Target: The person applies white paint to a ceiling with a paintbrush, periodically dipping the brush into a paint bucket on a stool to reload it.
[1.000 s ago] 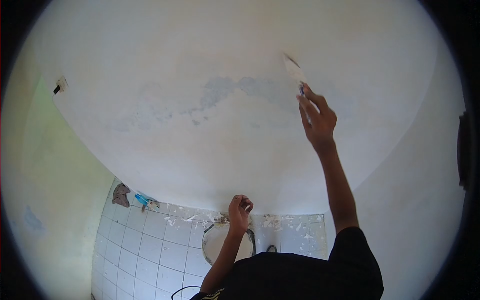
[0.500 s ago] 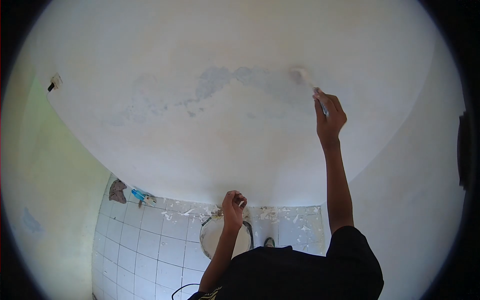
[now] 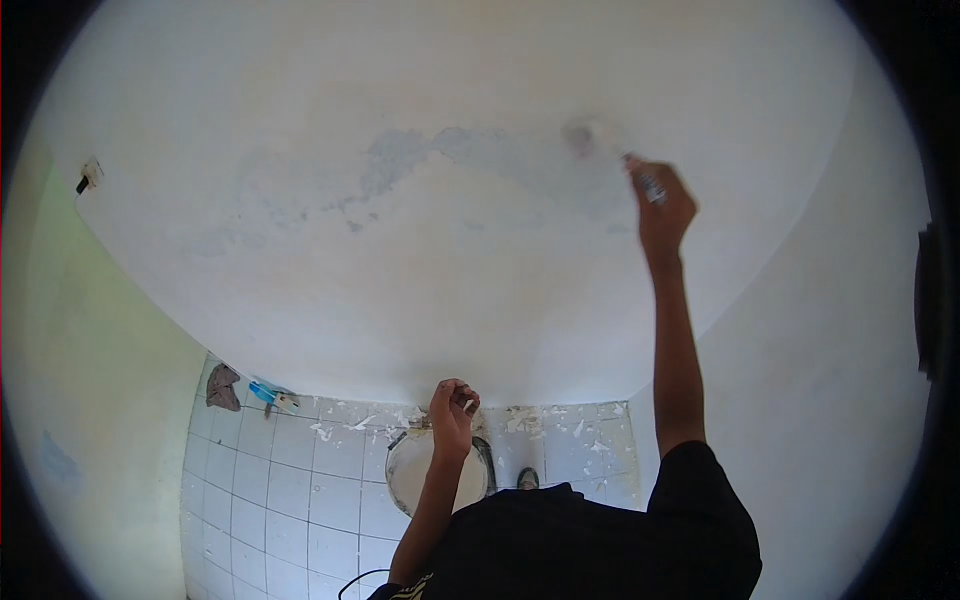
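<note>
My right hand (image 3: 665,207) is closed round the handle of a paintbrush (image 3: 653,188), raised at the white wall (image 3: 500,290). The brush head is smeared by motion and lies over the wall, just right of a grey patch (image 3: 400,155) where the surface looks uneven. Lower down, my left hand (image 3: 453,418) hovers in front of me with its fingers loosely curled, and I see nothing held in it. Beneath that hand stands a round bucket (image 3: 408,480) of whitish paint, partly hidden by my forearm.
Pale flakes (image 3: 350,420) litter the tiled floor (image 3: 290,500) along the wall's foot. A grey-brown rag (image 3: 222,388) and a blue object (image 3: 263,392) lie in the left corner. A socket with a black plug (image 3: 85,182) is on the wall's left. My shoe (image 3: 527,478) stands beside the bucket.
The view has shifted slightly, so the wall patches and floor items appear farther left. My right hand has moved a little upward with the paintbrush. The left hand stays curled above the bucket.
</note>
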Demonstrator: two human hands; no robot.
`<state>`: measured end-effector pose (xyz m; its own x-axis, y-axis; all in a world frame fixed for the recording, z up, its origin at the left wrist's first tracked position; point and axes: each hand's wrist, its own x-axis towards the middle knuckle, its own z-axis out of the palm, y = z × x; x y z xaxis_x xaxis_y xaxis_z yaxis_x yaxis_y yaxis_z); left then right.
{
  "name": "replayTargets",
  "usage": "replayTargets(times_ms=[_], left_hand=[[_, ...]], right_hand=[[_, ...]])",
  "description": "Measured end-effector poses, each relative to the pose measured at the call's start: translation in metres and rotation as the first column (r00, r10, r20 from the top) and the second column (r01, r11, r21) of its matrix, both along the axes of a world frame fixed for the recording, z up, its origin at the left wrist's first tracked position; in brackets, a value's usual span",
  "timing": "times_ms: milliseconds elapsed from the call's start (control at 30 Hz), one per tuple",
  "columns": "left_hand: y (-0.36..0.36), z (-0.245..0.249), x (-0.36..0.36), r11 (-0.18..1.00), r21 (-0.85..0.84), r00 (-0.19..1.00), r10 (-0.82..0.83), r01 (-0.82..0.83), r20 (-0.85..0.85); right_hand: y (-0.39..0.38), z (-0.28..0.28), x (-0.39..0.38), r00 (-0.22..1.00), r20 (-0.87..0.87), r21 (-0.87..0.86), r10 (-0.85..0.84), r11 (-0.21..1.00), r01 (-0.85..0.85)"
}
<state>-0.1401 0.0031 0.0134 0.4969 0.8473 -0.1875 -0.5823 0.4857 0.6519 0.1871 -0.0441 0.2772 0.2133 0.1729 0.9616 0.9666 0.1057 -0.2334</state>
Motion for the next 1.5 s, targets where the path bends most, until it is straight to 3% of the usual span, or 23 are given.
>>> replayTargets(times_ms=[33,67,133,167,233,267,333,367,433,500,567,633,733,833,900,1033,1267,1333,1367,1400,1433,1467,1500], left_hand=[[-0.002,-0.001,-0.002,1.0,-0.003,1.0,0.0,0.0,0.004],[-0.003,0.0,-0.002,1.0,-0.018,1.0,0.016,-0.016,0.003],[0.001,-0.002,-0.004,0.999,-0.031,1.0,0.03,-0.029,0.01],[0.003,-0.005,-0.005,0.998,-0.037,0.999,0.046,-0.046,0.006],[0.002,-0.008,-0.007,0.997,-0.054,0.998,0.063,-0.063,0.003],[0.003,-0.006,-0.007,0.998,-0.037,0.998,0.056,-0.056,-0.009],[0.0,-0.002,-0.005,0.999,-0.018,0.999,0.045,-0.045,-0.021],[-0.001,0.0,-0.002,0.999,-0.014,0.999,0.038,-0.038,-0.025],[-0.005,0.003,0.001,0.999,-0.03,1.0,0.014,-0.014,-0.01],[-0.008,0.005,0.004,1.0,-0.018,1.0,-0.001,0.001,-0.003],[-0.012,0.005,0.001,1.0,-0.015,1.0,-0.003,0.004,0.009],[-0.012,0.005,-0.004,1.0,-0.005,1.0,0.013,-0.013,0.009],[-0.004,-0.001,-0.016,0.998,-0.019,0.999,0.053,-0.053,-0.006],[0.001,-0.005,-0.023,0.996,-0.039,0.997,0.083,-0.083,0.002],[-0.004,-0.001,-0.024,0.996,-0.036,0.996,0.084,-0.085,-0.013],[-0.005,-0.003,-0.019,0.998,-0.041,0.999,0.044,-0.044,0.005],[-0.006,-0.002,-0.025,1.0,-0.021,1.0,0.017,-0.016,0.011],[-0.004,-0.006,-0.031,0.998,-0.045,0.999,0.046,-0.045,0.019],[0.0,-0.009,-0.035,0.997,-0.055,0.998,0.062,-0.061,0.026],[0.004,-0.011,-0.04,0.995,-0.066,0.996,0.081,-0.079,0.029],[0.006,-0.012,-0.046,0.991,-0.087,0.994,0.107,-0.105,0.02],[0.009,-0.014,-0.054,0.99,-0.077,0.992,0.123,-0.12,0.034],[0.012,-0.016,-0.064,0.988,-0.067,0.989,0.141,-0.138,0.045]], right_hand=[[-0.004,0.017,0.007,0.993,0.115,0.13,-0.028,0.991,0.013],[-0.005,0.018,0.006,0.992,0.121,0.13,-0.029,0.991,0.013],[-0.007,0.015,-0.005,0.926,0.236,0.247,-0.294,0.94,0.235],[-0.003,0.008,-0.013,0.922,0.223,0.269,-0.316,0.929,0.253],[0.018,-0.047,-0.012,0.937,0.179,0.079,-0.301,0.953,0.292],[0.03,-0.077,-0.024,0.957,0.114,-0.096,-0.267,0.956,0.278],[0.036,-0.094,-0.055,0.993,0.101,-0.154,0.066,0.987,-0.05],[0.033,-0.095,-0.06,0.975,-0.005,-0.251,0.22,0.944,-0.215],[0.023,-0.082,-0.057,0.964,0.021,-0.287,0.265,0.925,-0.248],[0.011,-0.056,-0.022,0.99,0.143,-0.261,-0.021,0.963,0.058],[-0.006,-0.009,0.003,0.998,-0.011,0.012,-0.055,0.998,0.055],[-0.011,0.009,0.01,0.97,0.178,0.208,-0.167,0.97,0.129],[0.0,-0.024,-0.012,0.935,0.175,0.222,-0.307,0.938,0.267],[0.038,-0.094,-0.044,0.988,0.086,-0.006,-0.131,0.991,0.132],[0.047,-0.11,-0.072,0.981,0.017,-0.059,0.192,0.98,-0.191],[0.023,-0.109,-0.128,0.926,0.041,-0.227,0.376,0.906,-0.358],[0.01,-0.116,-0.13,0.916,-0.09,-0.393,0.392,0.831,-0.394],[0.007,-0.118,-0.131,0.895,-0.238,-0.165,0.378,0.892,-0.421],[0.004,-0.123,-0.136,0.768,-0.511,-0.063,0.385,0.875,-0.48],[0.005,-0.132,-0.14,0.515,-0.719,0.146,0.467,0.826,-0.545],[0.005,-0.144,-0.145,0.198,-0.833,0.355,0.517,0.772,-0.527],[0.006,-0.163,-0.148,0.173,-0.848,0.343,0.502,0.766,-0.544],[0.008,-0.189,-0.153,-0.032,-0.857,0.454,0.514,0.724,-0.519]])
